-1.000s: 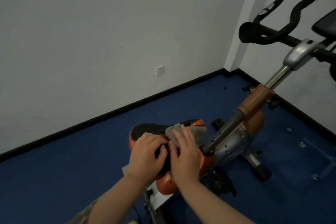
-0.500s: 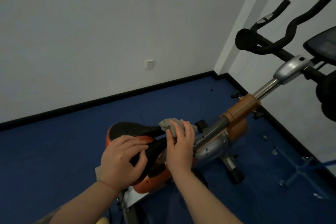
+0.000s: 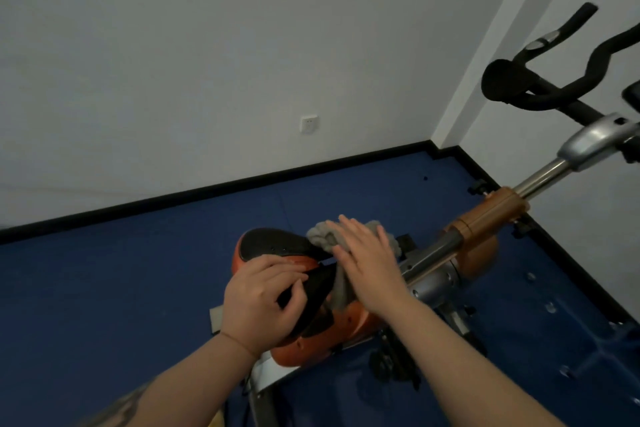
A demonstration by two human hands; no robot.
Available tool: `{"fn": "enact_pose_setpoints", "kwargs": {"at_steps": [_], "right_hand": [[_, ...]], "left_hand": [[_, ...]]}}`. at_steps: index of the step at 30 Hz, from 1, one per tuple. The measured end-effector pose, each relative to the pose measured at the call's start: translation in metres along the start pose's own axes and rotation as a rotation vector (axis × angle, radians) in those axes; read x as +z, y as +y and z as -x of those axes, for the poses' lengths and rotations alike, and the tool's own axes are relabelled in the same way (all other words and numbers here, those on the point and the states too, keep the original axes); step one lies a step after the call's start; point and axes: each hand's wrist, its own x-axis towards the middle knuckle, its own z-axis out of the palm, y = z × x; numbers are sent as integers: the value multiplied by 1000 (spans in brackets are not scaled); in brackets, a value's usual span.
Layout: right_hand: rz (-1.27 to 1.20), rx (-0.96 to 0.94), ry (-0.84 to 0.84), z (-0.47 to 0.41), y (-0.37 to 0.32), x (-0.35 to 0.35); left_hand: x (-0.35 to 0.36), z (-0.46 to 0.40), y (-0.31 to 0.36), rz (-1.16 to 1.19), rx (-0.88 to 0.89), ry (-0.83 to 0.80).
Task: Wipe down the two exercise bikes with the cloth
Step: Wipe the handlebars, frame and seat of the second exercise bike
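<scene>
On the saddle [image 3: 277, 246] nose, the grey cloth [image 3: 323, 236] lies bunched under the right hand [image 3: 370, 267], whose fingers are straight and spread, pressing flat. Keep even downward pressure along the saddle. Left hand [image 3: 263, 305] grips the saddle's near edge, fingers curled, steadying it.

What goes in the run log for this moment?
left hand grips black-and-orange bike saddle | right hand presses grey cloth flat | wiping saddle
</scene>
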Motion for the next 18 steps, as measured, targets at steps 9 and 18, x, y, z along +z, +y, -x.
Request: {"fn": "enact_pose_setpoints", "kwargs": {"at_steps": [9, 18], "right_hand": [[-26, 24, 178, 41, -41, 34], [-201, 340, 290, 24, -24, 15]], "left_hand": [[0, 1, 0, -2, -5, -44], [3, 3, -1, 12, -22, -7]]}}
